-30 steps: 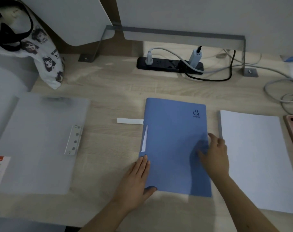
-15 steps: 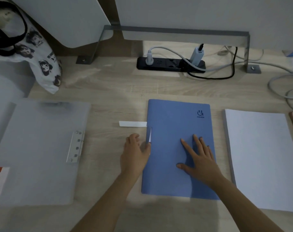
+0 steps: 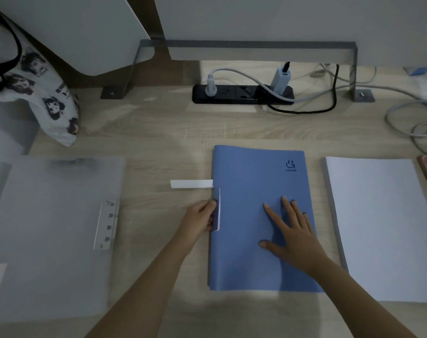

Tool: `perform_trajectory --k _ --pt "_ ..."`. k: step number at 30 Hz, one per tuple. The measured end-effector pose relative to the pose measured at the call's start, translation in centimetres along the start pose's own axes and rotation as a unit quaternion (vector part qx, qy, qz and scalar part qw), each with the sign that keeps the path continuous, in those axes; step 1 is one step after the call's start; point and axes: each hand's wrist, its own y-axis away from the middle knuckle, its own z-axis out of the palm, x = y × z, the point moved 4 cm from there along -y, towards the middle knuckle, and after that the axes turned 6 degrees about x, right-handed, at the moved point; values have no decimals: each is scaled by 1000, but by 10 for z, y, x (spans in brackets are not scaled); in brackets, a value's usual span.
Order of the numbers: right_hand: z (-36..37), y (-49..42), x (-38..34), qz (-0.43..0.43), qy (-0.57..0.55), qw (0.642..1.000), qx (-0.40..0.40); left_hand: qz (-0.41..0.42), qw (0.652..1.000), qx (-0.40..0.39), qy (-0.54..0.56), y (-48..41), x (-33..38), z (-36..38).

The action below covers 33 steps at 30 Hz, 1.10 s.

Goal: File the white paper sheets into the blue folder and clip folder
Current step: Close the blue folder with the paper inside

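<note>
Left hand (image 3: 202,217) curls onto the white spine bar (image 3: 218,208) of the blue folder (image 3: 256,264), up from its lower corner. Right hand (image 3: 290,230) now lies flat, pressing the cover. Folder is closed mid-desk, white paper sheets (image 3: 383,228) untouched alongside; opening looks imminent.

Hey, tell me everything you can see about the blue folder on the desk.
The blue folder lies closed and flat on the wooden desk, its matte cover bearing a small dark FOLDER logo at the far right corner. A white strip sticks out leftward from its left edge. The right hand presses flat on the cover; the left hand grips the left edge, beside a narrow white bar.
</note>
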Motion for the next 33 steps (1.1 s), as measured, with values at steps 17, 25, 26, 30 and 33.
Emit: perform_trajectory --k 17,25,26,30,33 --pt "-29 8 23 282 -333 879 192 52 994 62 -72 -5 -8 5" --pt "-22 16 28 317 -503 796 120 44 995 55 -76 1 -10 -10" --pt "-23 16 27 316 -508 792 118 43 995 53 -72 3 -10 -10" --pt "-23 13 25 310 -556 770 46 35 998 44 -40 7 -9 -14" --pt "-18 16 22 273 -624 732 -6 35 997 44 -47 2 -13 -18"
